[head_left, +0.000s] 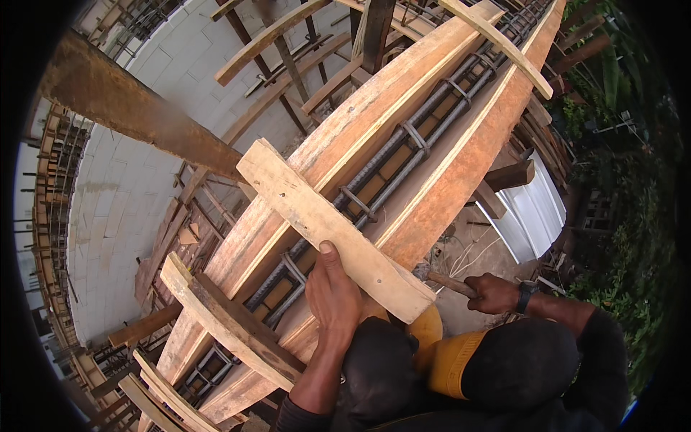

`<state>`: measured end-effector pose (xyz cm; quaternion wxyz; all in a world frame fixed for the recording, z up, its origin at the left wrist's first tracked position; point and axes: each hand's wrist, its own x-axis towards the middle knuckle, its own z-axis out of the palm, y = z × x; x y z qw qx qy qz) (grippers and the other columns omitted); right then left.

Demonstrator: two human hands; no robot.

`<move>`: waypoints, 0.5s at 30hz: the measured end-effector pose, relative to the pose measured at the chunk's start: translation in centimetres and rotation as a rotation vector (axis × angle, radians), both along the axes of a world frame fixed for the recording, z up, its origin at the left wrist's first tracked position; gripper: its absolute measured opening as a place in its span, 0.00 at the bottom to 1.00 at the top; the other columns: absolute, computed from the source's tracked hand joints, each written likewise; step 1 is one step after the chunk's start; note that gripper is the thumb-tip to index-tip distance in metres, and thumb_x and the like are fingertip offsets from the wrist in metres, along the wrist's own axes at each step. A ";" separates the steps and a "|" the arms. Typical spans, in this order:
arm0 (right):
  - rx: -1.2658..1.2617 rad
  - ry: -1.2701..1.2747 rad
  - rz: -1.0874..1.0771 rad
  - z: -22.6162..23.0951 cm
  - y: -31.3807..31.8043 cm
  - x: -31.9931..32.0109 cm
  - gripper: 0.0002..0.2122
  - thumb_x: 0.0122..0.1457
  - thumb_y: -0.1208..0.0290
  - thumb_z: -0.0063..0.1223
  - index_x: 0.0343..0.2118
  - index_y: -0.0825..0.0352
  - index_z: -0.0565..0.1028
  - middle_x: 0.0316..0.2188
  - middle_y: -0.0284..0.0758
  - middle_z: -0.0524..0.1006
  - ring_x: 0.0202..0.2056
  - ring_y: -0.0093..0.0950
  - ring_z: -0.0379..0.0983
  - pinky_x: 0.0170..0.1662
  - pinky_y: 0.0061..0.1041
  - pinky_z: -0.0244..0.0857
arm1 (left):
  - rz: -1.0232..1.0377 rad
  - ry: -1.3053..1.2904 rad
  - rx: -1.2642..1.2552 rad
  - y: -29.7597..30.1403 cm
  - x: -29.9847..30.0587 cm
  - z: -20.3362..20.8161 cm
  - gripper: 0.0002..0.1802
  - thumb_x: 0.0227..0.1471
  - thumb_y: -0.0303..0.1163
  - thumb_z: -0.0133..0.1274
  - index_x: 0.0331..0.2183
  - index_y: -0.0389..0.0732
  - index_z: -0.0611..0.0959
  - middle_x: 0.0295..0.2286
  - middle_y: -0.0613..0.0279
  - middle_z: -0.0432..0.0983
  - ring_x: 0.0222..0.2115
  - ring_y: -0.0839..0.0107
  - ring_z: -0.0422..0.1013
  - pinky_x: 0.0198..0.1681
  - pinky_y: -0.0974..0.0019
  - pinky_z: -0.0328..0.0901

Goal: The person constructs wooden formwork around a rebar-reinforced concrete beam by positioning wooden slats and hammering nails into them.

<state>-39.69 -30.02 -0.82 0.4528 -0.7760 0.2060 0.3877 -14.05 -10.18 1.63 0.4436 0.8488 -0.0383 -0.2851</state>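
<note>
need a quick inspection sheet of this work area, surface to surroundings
surface: two long timber form panels flanking a rebar cage
job's things: wooden crosspiece across both panels; hammer, head beside the crosspiece's near end
clutter: corrugated metal sheet at right
hands: left hand, thumb on the crosspiece, fingers mostly hidden; right hand gripping the hammer's handle
cables: thin pale strands at right, kind unclear
surroundings: pale block wall left, green foliage right

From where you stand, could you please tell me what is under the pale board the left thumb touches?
A left form wall, a right form wall and, between them, a steel rebar cage pass beneath the pale board. Their stretches directly under it are covered.
</note>
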 end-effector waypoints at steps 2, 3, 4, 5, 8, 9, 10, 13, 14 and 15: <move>0.200 -0.086 0.025 2.1 -0.1 1.8 0.19 0.52 0.66 0.57 0.45 0.73 0.73 0.26 0.50 0.78 0.30 0.45 0.76 0.36 0.38 0.68 | 0.011 0.020 -0.018 0.3 0.0 -0.3 0.43 0.67 0.58 0.24 0.41 0.27 0.80 0.30 0.41 0.80 0.35 0.43 0.75 0.43 0.49 0.64; 0.203 -0.065 0.013 1.9 -0.2 1.4 0.19 0.52 0.66 0.57 0.45 0.73 0.73 0.26 0.50 0.77 0.30 0.46 0.76 0.36 0.39 0.68 | 0.012 0.040 -0.014 0.3 0.1 -0.2 0.43 0.67 0.58 0.24 0.42 0.27 0.80 0.30 0.40 0.80 0.35 0.43 0.75 0.44 0.49 0.64; 0.205 -0.044 0.001 1.3 -0.3 0.5 0.19 0.52 0.66 0.57 0.45 0.73 0.73 0.25 0.51 0.77 0.30 0.46 0.76 0.36 0.39 0.68 | 0.014 0.059 -0.009 0.2 0.1 0.0 0.43 0.67 0.58 0.24 0.42 0.27 0.80 0.31 0.40 0.80 0.36 0.43 0.75 0.44 0.49 0.64; 0.206 -0.023 -0.011 0.8 -0.2 0.0 0.20 0.53 0.66 0.57 0.45 0.74 0.73 0.25 0.51 0.77 0.30 0.47 0.76 0.36 0.39 0.68 | 0.016 0.078 -0.006 0.2 0.1 0.1 0.43 0.67 0.57 0.24 0.42 0.27 0.80 0.31 0.40 0.80 0.36 0.43 0.75 0.44 0.49 0.64; -0.060 0.029 0.018 0.4 0.0 -0.8 0.18 0.53 0.66 0.57 0.43 0.73 0.72 0.24 0.50 0.77 0.28 0.47 0.76 0.35 0.40 0.68 | -0.004 0.000 -0.018 -0.3 -0.1 0.2 0.43 0.67 0.57 0.24 0.42 0.27 0.80 0.31 0.40 0.80 0.36 0.43 0.75 0.44 0.50 0.64; 0.023 0.001 0.027 1.4 0.0 0.4 0.17 0.53 0.66 0.56 0.42 0.73 0.72 0.23 0.50 0.77 0.28 0.47 0.76 0.34 0.40 0.68 | 0.004 -0.010 -0.034 -0.2 0.2 0.3 0.43 0.67 0.57 0.24 0.42 0.27 0.80 0.30 0.40 0.80 0.35 0.43 0.75 0.44 0.51 0.64; 0.116 -0.023 0.044 3.1 -0.3 2.1 0.17 0.53 0.66 0.56 0.40 0.73 0.72 0.23 0.50 0.76 0.28 0.47 0.76 0.34 0.40 0.68 | 0.018 -0.019 -0.040 -0.1 0.2 0.1 0.43 0.67 0.57 0.24 0.42 0.27 0.80 0.30 0.40 0.80 0.35 0.43 0.75 0.44 0.51 0.64; 0.187 0.011 -0.010 2.4 0.4 0.9 0.15 0.53 0.66 0.56 0.37 0.73 0.72 0.22 0.50 0.76 0.27 0.47 0.76 0.32 0.41 0.68 | 0.030 0.018 -0.065 0.6 -0.1 -0.5 0.43 0.67 0.57 0.24 0.42 0.26 0.80 0.30 0.40 0.80 0.35 0.43 0.75 0.44 0.51 0.64; 0.159 0.025 -0.032 2.3 0.0 0.6 0.15 0.53 0.66 0.56 0.37 0.73 0.72 0.22 0.50 0.76 0.27 0.47 0.76 0.32 0.41 0.68 | 0.041 0.025 -0.090 0.3 0.1 -0.2 0.43 0.67 0.57 0.24 0.42 0.26 0.80 0.29 0.40 0.80 0.35 0.44 0.75 0.43 0.51 0.64; 0.122 0.003 -0.009 2.2 0.1 0.6 0.15 0.52 0.66 0.56 0.37 0.73 0.72 0.21 0.50 0.76 0.26 0.47 0.76 0.31 0.41 0.68 | 0.036 0.028 -0.080 0.2 0.0 -0.1 0.43 0.66 0.58 0.23 0.41 0.26 0.80 0.29 0.40 0.80 0.34 0.44 0.75 0.43 0.51 0.64</move>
